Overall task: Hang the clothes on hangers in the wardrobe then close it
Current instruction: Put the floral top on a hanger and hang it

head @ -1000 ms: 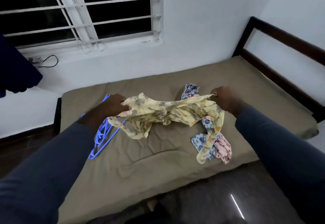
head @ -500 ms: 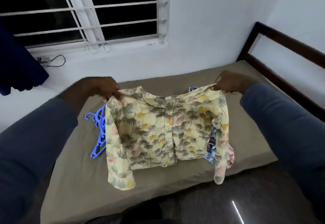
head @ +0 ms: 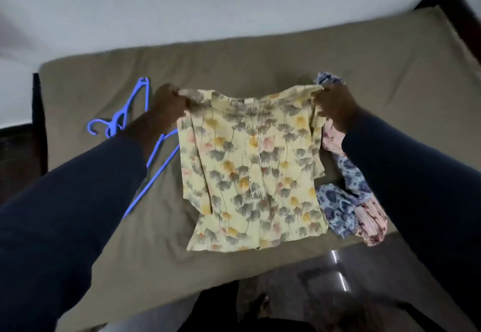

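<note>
Left hand, right hand: each grip pinches one shoulder of yellow floral top. Top spans between grips, body spread over bed.

Risks:
- Blue hangers lie just outside left grip; reaching for one frees a shoulder, so cloth likely slumps and bunches.
- Other clothes beneath right grip may drag along.

Long axis runs collar to hem, with collar pointing away and hem toward person.
</note>
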Tool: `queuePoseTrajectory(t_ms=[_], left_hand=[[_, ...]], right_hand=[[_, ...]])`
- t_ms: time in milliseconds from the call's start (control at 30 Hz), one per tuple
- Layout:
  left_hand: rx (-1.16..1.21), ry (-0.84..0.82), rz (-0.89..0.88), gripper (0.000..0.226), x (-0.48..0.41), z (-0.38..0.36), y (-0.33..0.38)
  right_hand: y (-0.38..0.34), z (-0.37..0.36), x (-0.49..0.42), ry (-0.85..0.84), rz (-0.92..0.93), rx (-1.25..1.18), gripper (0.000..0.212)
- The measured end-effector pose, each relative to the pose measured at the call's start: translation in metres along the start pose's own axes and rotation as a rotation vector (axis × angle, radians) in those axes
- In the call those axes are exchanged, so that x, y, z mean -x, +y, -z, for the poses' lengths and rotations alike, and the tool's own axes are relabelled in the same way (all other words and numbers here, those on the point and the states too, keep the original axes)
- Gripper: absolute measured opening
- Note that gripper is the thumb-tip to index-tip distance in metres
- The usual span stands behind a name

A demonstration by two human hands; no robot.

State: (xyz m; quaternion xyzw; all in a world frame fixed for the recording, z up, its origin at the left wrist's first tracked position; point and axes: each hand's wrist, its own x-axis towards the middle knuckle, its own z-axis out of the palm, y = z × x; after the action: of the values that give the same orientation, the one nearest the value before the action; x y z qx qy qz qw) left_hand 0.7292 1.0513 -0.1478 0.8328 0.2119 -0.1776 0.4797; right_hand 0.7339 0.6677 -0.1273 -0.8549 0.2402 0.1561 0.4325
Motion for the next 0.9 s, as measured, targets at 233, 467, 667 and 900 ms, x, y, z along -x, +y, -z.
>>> queuePoseTrajectory(t_ms=[233, 467, 667, 900], left_hand=[[-0.079, 0.030, -0.010, 0.100, -0.055, -0.094, -0.121], [-0.071, 0.184, 0.337, 0.074, 0.083, -0.148, -0.247], [-0.323, -0.101, 0.352, 0.048, 0.127, -0.152, -0.275], [0.135, 0.275, 0.256, 0.014, 0.095, -0.171, -0.223]], right_hand=[[0.061, -0.099, -0.026, -0.032, 0.154, 0.162, 0.076], [0.218, -0.163, 0.090, 0.174, -0.003, 0.121, 0.054], [0.300, -0.144, 0.091, 0.025, -0.418, 0.316, 0.047], [0.254, -0.133, 0.041, 0.071, -0.037, 0.079, 0.011]])
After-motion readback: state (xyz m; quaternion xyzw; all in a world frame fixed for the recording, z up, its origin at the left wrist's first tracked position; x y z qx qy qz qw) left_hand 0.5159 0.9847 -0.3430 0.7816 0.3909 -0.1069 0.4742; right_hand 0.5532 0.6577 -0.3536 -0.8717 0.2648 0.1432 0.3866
